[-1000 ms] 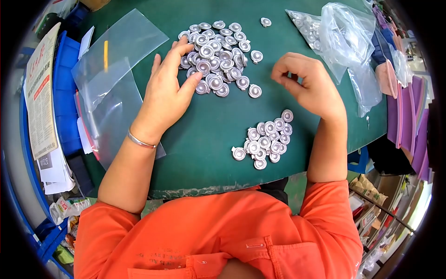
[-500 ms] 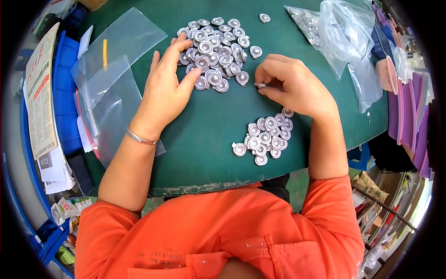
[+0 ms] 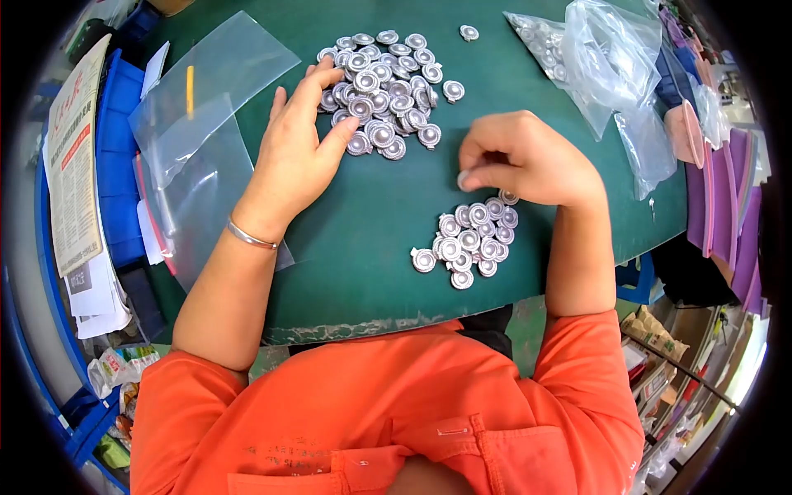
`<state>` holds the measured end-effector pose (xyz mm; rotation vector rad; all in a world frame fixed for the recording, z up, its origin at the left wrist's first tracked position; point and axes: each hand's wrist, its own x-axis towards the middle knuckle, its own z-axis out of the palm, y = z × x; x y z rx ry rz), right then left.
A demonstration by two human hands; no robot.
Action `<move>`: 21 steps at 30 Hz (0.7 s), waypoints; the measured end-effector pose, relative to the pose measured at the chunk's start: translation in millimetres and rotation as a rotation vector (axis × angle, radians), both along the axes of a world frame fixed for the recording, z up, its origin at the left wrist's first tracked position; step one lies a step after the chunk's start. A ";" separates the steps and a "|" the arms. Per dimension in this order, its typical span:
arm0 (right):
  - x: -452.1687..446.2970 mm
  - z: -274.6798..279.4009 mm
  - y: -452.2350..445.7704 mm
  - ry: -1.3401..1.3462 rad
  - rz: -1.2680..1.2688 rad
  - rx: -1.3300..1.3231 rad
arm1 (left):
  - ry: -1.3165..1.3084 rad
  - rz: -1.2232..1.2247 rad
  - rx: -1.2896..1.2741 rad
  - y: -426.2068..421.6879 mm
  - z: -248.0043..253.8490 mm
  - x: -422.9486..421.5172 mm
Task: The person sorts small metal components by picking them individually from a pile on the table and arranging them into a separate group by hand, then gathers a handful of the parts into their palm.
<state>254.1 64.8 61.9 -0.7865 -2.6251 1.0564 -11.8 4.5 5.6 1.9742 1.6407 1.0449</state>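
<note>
A large pile of round silver metal discs with domed centres (image 3: 380, 103) lies on the green table. My left hand (image 3: 301, 157) rests at the left edge of this pile, fingers spread, with its thumb and fingertips touching the discs. To the right, my right hand (image 3: 528, 157) is closed in a pinch above a smaller group of the same discs (image 3: 469, 239). A small silver metal disc (image 3: 464, 177) shows at its fingertips, mostly hidden by them. Two stray discs lie apart, one right of the large pile and one farther back (image 3: 469, 33).
Clear plastic bags (image 3: 198, 124) and a yellow strip (image 3: 190, 92) lie on the left, beside blue bins (image 3: 115, 165) and a newspaper (image 3: 76, 165). At the back right is a plastic bag with metal pieces (image 3: 544, 49). Purple sheets (image 3: 722, 198) stand at the right edge.
My right hand has moved slightly down, away from the large pile and towards the smaller group. My left hand has stayed at the large pile.
</note>
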 end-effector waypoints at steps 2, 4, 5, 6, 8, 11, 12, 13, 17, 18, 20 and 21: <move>10.5 13.5 3.8 -0.034 0.138 -0.386 | -0.016 0.001 0.006 0.9 -1.5 0.2; 7.0 11.8 0.0 0.037 0.098 -0.320 | -0.029 0.001 0.009 0.4 -2.2 0.4; 1.4 4.7 -1.9 0.099 0.060 -0.196 | -0.027 0.001 0.009 0.5 -2.3 0.5; -7.9 -3.1 -4.4 0.100 0.063 -0.196 | -0.024 -0.001 0.007 0.3 -2.2 0.5; -26.5 -17.9 -9.8 0.122 -0.287 0.171 | -0.015 0.000 0.009 0.0 -1.4 0.8; -30.7 -25.7 -8.6 0.084 -0.291 0.169 | -0.011 -0.003 0.013 0.3 -1.6 0.6; -31.0 -19.9 -8.6 0.049 -0.298 0.135 | -0.014 -0.004 0.015 0.4 -1.9 0.4; -29.9 -17.8 -8.9 0.049 -0.296 0.135 | -0.014 -0.001 0.015 0.7 -1.9 0.4; -22.7 -21.1 -6.9 0.066 -0.274 0.075 | -0.010 0.003 0.011 -0.3 -1.0 0.7; -20.9 -22.8 -5.7 0.081 -0.227 0.140 | -0.021 0.002 0.014 -0.3 -0.7 0.9; -17.0 -19.4 -3.6 0.079 -0.317 0.066 | -0.022 -0.001 0.014 -0.1 -0.7 1.2; -15.4 -16.6 -1.8 0.077 -0.403 -0.007 | -0.022 0.000 0.015 -0.1 -0.7 1.0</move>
